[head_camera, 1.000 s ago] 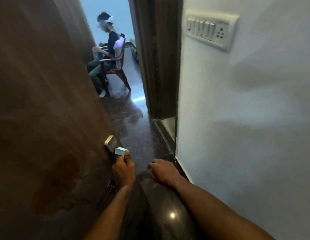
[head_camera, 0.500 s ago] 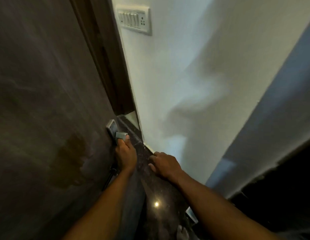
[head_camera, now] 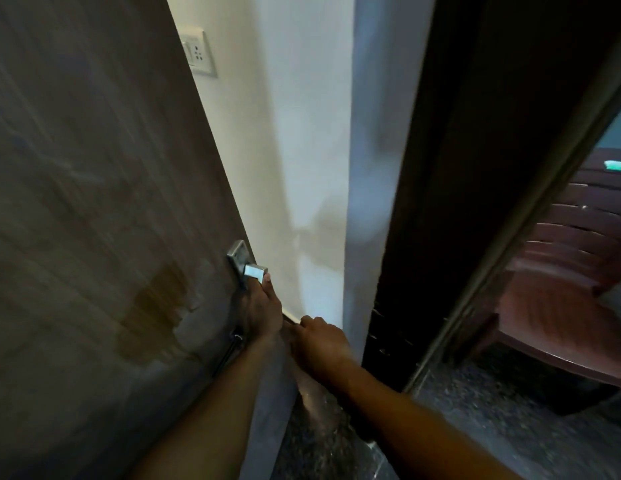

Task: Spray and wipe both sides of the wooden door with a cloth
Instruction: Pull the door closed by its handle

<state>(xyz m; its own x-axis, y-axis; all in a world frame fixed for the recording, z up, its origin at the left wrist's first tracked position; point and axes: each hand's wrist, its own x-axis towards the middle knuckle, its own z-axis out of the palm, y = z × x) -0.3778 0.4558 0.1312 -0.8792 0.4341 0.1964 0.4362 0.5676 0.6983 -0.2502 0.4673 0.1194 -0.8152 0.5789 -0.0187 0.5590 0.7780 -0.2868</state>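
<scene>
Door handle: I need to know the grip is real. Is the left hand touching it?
Touching. The head view shows the left hand curled round the metal door handle, with the thumb lying against the end of its lever.

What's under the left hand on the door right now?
The metal door handle: its plate and the lever's tip show above the left hand, which grips the rest of the lever and covers it. How far the lever runs under the fingers cannot be seen.

Both bare forearms reach forward, side by side. The left hand [head_camera: 262, 311] wraps its fingers round the handle [head_camera: 255, 270], thumb uppermost. The right hand [head_camera: 321, 344] hangs just beside it, knuckles up, fingers loosely curled.
</scene>
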